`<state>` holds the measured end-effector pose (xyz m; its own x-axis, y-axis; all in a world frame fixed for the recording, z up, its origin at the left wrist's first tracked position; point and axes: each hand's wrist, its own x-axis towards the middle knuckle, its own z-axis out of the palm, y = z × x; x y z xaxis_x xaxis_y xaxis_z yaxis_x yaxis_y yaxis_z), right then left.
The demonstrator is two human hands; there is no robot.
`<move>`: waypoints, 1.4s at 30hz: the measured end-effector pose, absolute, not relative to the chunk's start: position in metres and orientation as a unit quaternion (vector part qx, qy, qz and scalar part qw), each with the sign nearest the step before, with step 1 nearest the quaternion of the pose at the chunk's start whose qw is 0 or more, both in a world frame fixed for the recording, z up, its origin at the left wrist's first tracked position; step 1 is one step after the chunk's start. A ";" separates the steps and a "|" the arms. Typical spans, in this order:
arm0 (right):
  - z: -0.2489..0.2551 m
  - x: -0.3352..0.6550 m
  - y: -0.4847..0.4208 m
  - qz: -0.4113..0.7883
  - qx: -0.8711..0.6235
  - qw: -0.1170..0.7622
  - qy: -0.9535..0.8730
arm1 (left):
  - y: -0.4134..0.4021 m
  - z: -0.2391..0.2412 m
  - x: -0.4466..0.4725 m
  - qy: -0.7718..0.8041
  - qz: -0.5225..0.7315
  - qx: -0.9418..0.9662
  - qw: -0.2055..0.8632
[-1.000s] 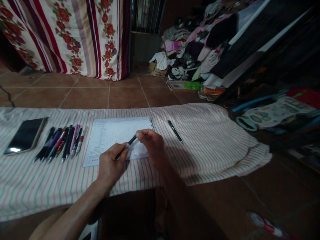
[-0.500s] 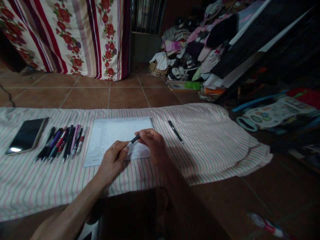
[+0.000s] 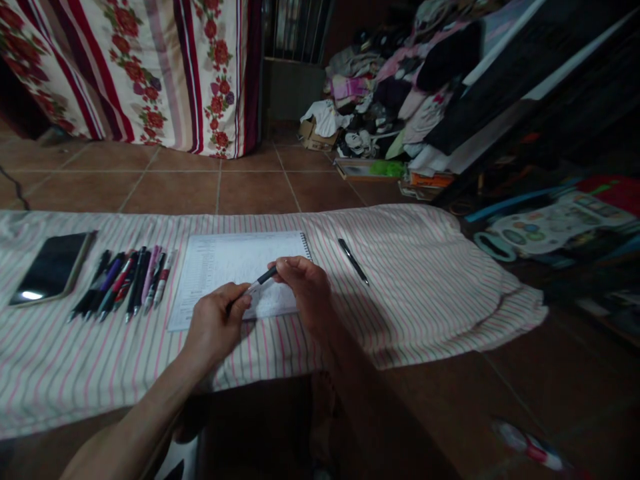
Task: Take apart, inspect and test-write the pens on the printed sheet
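Between my two hands is a pen (image 3: 261, 277), with a dark section towards the right and a paler, thin length towards the left. My left hand (image 3: 219, 315) is closed on its left end, thumb pressed over the fingers. The fingertips of my right hand (image 3: 301, 279) pinch the dark right end. Below both hands lies a spiral notebook (image 3: 197, 273) with writing on its page. To the right of it rests a black pen (image 3: 353, 261). Several pens and markers (image 3: 131, 280) lie side by side left of the notebook.
A smartphone (image 3: 53, 267) lies at the left on the striped cloth (image 3: 430, 287) covering the table. Past the table are a tiled floor (image 3: 253, 190), a floral curtain (image 3: 165, 73) and a heap of clothes (image 3: 385, 93). A bottle-like object (image 3: 530, 447) is on the floor at lower right.
My left hand has shifted slightly left and down, away from the right hand. More of the pen's pale, thin length shows between them. My right hand has barely moved.
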<state>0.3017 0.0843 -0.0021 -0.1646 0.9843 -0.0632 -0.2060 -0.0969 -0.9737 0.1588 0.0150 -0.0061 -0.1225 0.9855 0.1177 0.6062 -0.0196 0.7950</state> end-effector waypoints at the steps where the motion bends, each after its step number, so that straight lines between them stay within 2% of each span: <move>1: -0.003 0.301 0.084 0.612 -0.417 0.493 -0.457 | 0.015 -0.006 0.159 0.658 0.364 0.627 0.203; 4: -0.004 0.300 0.084 0.616 -0.415 0.498 -0.447 | 0.014 -0.007 0.161 0.661 0.345 0.659 0.098; 7: -0.005 0.299 0.082 0.589 -0.450 0.497 -0.450 | 0.014 -0.011 0.163 0.660 0.330 0.674 0.043; 15: -0.007 0.294 0.083 0.566 -0.469 0.514 -0.442 | 0.012 -0.021 0.175 0.671 0.375 0.636 0.059; 17: -0.006 0.293 0.082 0.554 -0.481 0.512 -0.447 | 0.014 -0.024 0.177 0.662 0.412 0.615 0.113; 21: 0.000 0.294 0.079 0.527 -0.505 0.498 -0.468 | 0.018 -0.025 0.177 0.614 0.482 0.537 0.321; 26: 0.006 0.295 0.075 0.546 -0.456 0.519 -0.474 | 0.018 -0.016 0.181 0.559 0.530 0.383 0.510; 31: 0.005 0.297 0.074 0.583 -0.394 0.524 -0.480 | 0.017 -0.010 0.179 0.539 0.534 0.318 0.569; 42: 0.013 0.301 0.070 0.582 -0.396 0.500 -0.504 | 0.015 -0.016 0.166 0.476 0.517 0.329 0.631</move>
<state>0.3010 0.0705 0.0134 -0.1861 0.9816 0.0419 -0.1831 0.0073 -0.9831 0.1665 0.0147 -0.0160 0.0119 0.9655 -0.2602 -0.3397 0.2487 0.9071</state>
